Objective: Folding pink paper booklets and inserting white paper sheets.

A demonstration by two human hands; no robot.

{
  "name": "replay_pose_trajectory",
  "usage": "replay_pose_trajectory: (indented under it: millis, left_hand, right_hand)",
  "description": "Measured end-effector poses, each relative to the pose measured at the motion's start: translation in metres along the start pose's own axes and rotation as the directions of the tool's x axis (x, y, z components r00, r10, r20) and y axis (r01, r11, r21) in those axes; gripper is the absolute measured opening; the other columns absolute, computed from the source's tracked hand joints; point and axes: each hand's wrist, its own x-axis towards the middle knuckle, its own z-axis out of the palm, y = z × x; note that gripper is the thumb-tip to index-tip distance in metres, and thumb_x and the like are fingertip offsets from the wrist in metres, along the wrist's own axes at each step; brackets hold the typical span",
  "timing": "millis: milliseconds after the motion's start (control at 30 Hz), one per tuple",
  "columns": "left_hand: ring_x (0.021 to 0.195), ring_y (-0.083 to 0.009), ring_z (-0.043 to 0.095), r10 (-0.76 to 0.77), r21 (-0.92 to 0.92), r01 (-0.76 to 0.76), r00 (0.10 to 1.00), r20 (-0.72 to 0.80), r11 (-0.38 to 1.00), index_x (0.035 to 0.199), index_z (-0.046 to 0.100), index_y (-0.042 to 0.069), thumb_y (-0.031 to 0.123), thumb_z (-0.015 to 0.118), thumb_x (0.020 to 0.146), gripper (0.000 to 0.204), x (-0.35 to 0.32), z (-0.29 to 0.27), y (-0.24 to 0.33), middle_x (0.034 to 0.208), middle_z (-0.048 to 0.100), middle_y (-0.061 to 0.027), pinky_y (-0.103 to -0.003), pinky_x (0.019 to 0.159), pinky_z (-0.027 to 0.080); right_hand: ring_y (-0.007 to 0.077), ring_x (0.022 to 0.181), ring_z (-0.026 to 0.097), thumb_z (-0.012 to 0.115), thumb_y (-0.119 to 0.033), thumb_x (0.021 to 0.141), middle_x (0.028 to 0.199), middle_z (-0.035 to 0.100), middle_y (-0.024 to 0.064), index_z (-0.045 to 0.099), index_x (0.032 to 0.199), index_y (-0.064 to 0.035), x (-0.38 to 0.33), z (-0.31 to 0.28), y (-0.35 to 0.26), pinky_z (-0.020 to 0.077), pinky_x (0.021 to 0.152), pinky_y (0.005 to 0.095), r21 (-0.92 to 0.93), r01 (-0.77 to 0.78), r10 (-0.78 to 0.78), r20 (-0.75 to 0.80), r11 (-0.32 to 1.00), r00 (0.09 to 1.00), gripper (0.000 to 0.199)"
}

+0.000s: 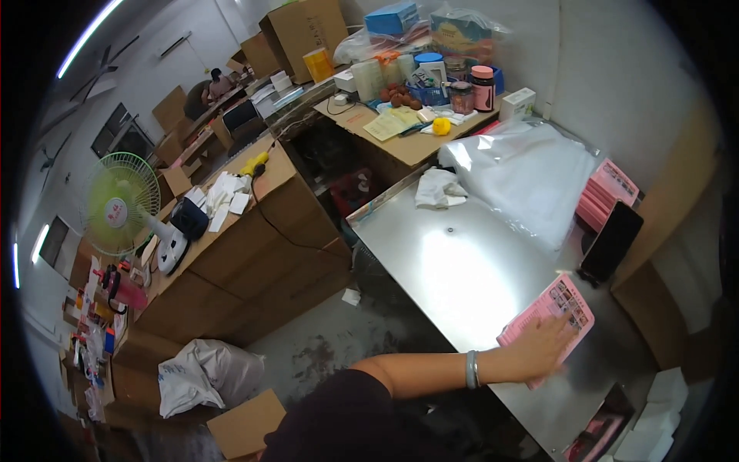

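My left hand (545, 346) lies across a pink printed card or thin packet (531, 316) on the metal tabletop (416, 246). Its fingers are stretched out over the printed pictures, slightly blurred, and a grey-green bangle (472, 369) circles the wrist. Whether the pink piece is one sheet or a stack is hard to tell. My right hand is out of the picture. Beyond the card, a dark phone (612, 240) leans beside a pile of similar pink packets (596, 204). A clear plastic bag of white sheets (516, 173) rests next to that pile.
A crumpled white cloth (440, 189) is on the table's far part. White foam-like blocks (658, 420) stand at the lower right. Jars and a blue basket (429, 94) crowd a cardboard-covered shelf. To the left are a green fan (119, 204) and a white sack (208, 373).
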Motion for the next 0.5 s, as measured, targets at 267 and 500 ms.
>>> replay_pose_trajectory:
  millis: [267,500]
  left_hand:
    - [0.103,-0.0325,0.051,-0.073,0.116,0.084,0.992,-0.099,0.990,0.100,0.060,0.003,0.028,0.066,0.080,0.033,0.013,-0.017,-0.015,0.105,0.055,-0.0176,-0.042,0.084,0.041]
    - [0.141,-0.0546,0.023,0.294,-0.510,-0.201,0.950,0.107,0.837,0.091,0.061,-0.006,0.025,0.060,0.083,0.032,-0.039,0.056,0.120,0.137,0.035,-0.0453,-0.062,0.115,0.020]
  right_hand:
    - [0.0399,0.073,0.057,0.067,-0.031,0.091,0.082,0.059,0.0202,0.066,0.088,-0.0002,0.004,0.009,0.012,0.0487,0.070,0.0512,0.395,-0.082,0.138,-0.115,0.915,0.984,0.031]
    - [0.0378,0.085,0.062,0.074,-0.024,0.086,0.098,0.063,0.0201,0.062,0.108,0.0029,0.009,0.010,0.048,0.0503,0.082,0.0493,0.194,0.182,-0.169,-0.080,0.964,0.982,0.038]
